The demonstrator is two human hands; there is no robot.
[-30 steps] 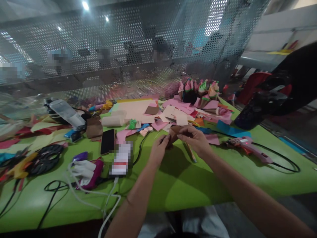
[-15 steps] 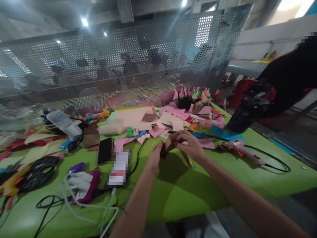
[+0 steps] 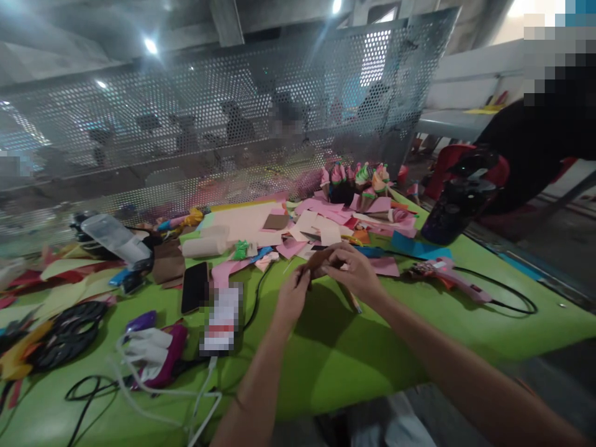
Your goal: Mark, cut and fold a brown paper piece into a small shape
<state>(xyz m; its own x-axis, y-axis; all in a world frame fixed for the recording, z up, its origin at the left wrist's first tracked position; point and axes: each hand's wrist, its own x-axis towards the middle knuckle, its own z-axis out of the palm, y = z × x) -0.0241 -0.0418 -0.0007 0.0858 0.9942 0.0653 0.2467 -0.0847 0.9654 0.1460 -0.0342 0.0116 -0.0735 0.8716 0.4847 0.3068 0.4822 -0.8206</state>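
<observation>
Between my two hands a brown piece of paper or felt [image 3: 318, 263] is held up above the green table, bent into a curve. My left hand [image 3: 293, 288] pinches its left end. My right hand [image 3: 350, 267] grips the right end, with the fingers curled over it. Below my right hand a pencil-like stick [image 3: 352, 299] lies on the table. Just beyond the hands are pink and cream sheets [image 3: 329, 231] and a small green piece [image 3: 241, 249]. The fingertips partly hide the brown piece.
A pink glue gun [image 3: 459, 282] with a black cord lies right, near a dark bottle [image 3: 459, 198]. Cupcake-like crafts [image 3: 358, 177] stand at the back before a perforated metal screen [image 3: 209, 124]. Left are a phone [image 3: 195, 287], a magenta power strip [image 3: 170, 357] and cables. A person sits far right.
The brown piece has turned in my fingers and now shows more of a curved band. Both hands stay close together; the whole view has shifted slightly.
</observation>
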